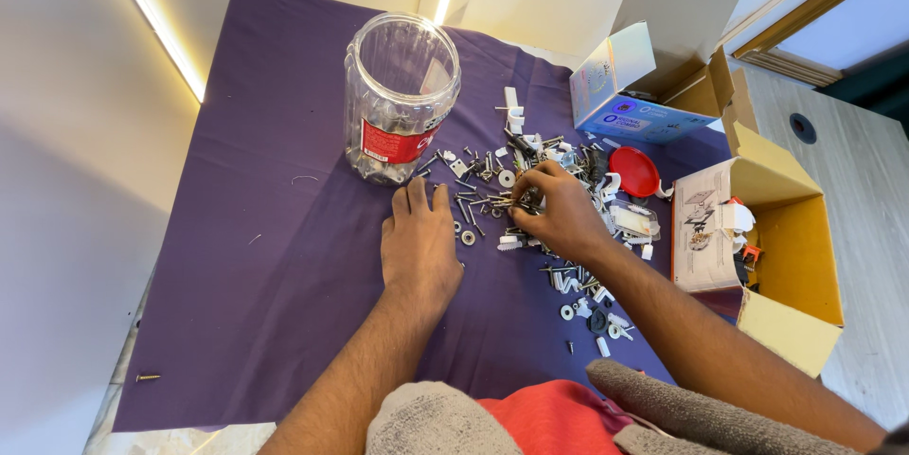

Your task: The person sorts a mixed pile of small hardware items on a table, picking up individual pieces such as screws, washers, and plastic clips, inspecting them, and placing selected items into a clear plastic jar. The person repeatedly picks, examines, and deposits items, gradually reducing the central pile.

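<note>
My left hand lies flat and palm down on the purple cloth, fingers together, just in front of a clear plastic jar with a red label. My right hand reaches into a scattered pile of screws and small white plastic parts; its fingertips pinch several dark screws. The jar stands upright and open, with some hardware at its bottom. A red round lid lies right of the pile.
An open blue-and-white carton stands at the back right. An open yellow cardboard box with small parts sits at the right. More washers and fittings lie near my right forearm. One lone screw lies off the cloth, front left.
</note>
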